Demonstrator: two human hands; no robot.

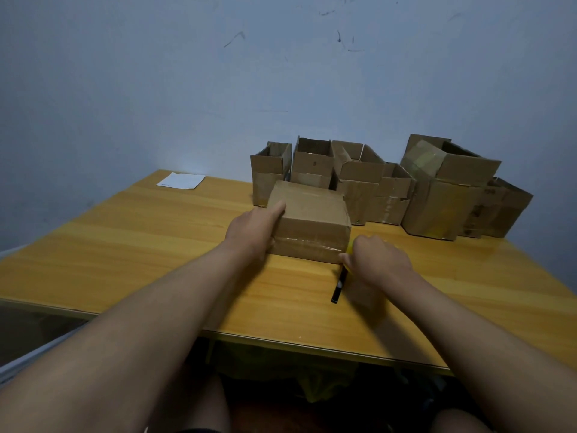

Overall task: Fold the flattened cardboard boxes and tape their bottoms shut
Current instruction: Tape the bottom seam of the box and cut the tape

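My right grip [371,260] curls around something yellow, maybe tape; my left grip [254,228] lies flat against the box [309,220].
I'd keep the left steadying the box beside it while smoothing the tape along the near face.

We can read no words or numbers here. The white sheet of paper [181,180] on the yellow wooden table [125,232] looks blank to us. The dark marks on the brown cardboard boxes [452,195] are too blurry to read.
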